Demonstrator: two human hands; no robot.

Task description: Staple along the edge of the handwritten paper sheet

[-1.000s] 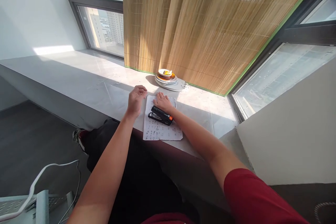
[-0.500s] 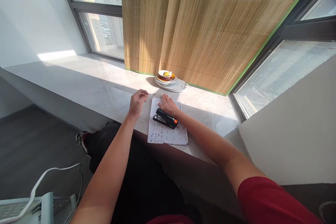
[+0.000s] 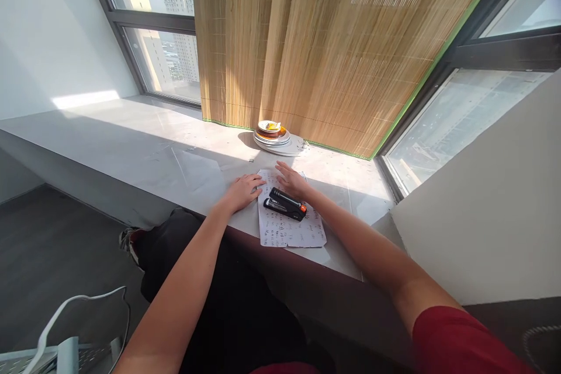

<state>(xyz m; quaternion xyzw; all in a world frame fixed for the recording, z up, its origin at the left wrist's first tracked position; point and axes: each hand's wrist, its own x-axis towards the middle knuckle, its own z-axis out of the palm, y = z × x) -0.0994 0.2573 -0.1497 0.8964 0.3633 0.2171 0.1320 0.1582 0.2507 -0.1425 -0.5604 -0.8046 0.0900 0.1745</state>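
Note:
A black stapler [image 3: 286, 204] with an orange end lies on a sheet of paper [image 3: 293, 236] covered in handwriting. The sheet rests near the front edge of the windowsill, its near corners reaching that edge. My left hand [image 3: 243, 191] lies with fingers outstretched at the sheet's left edge, fingertips over the paper. Above the stapler, my right hand [image 3: 293, 180] is at the far part of the sheet, fingers extended and holding nothing. My right wrist hides part of the sheet's right side.
Behind the paper stands a stack of plates [image 3: 272, 137] beside a bamboo blind [image 3: 307, 47]. The pale windowsill [image 3: 131, 134] stretches left. A wall [image 3: 477, 204] borders the right side. At lower left is a white cable [image 3: 65, 304].
My left hand has come down from above the sill to the paper's left edge, its curled fingers now stretched out. My right hand has lifted slightly at the fingers; the view has shifted.

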